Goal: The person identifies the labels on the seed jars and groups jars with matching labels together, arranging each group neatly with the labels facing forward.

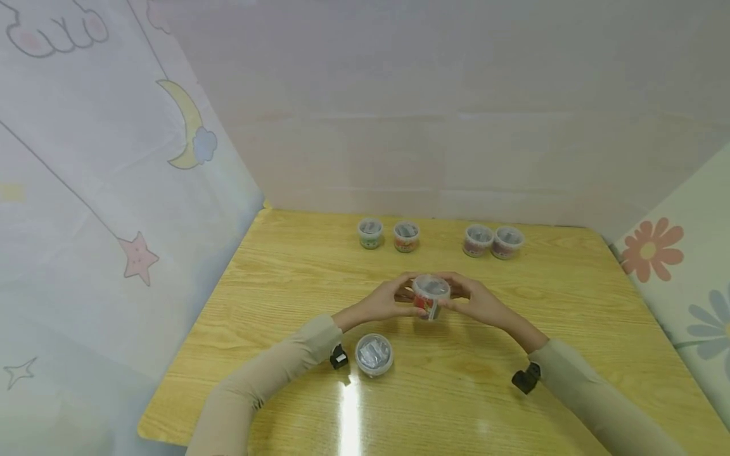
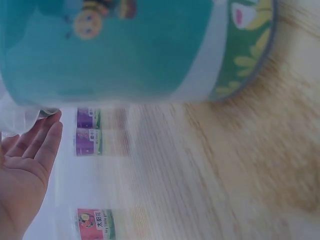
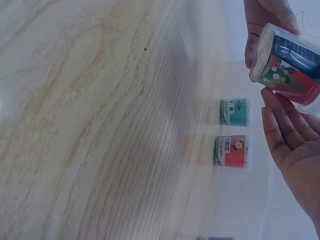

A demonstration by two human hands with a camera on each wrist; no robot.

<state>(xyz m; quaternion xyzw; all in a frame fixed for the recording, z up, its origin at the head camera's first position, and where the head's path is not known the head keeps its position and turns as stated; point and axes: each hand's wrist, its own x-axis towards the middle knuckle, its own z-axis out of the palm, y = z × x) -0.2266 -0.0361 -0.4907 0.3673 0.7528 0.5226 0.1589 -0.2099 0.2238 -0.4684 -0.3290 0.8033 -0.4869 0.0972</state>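
Both hands hold a clear plastic tub with a red flower label (image 1: 431, 295) above the middle of the table. My left hand (image 1: 386, 301) grips it from the left, fingers behind and thumb in front. From the other side my right hand (image 1: 478, 304) holds it the same way. The right wrist view has the tub (image 3: 292, 70) tilted between my left hand (image 3: 268, 22) and the spread fingers of my right hand (image 3: 295, 155). A teal-labelled tub (image 1: 373, 354) stands nearer me, beside the left wrist; it looms large in the left wrist view (image 2: 115, 55).
Along the back of the wooden table (image 1: 274, 266) stand a green-labelled tub (image 1: 371, 234) and a red-labelled tub (image 1: 406, 237). Two purple-labelled tubs (image 1: 478, 240) sit close together to their right. Printed sheets (image 1: 399, 152) wall the back and sides.
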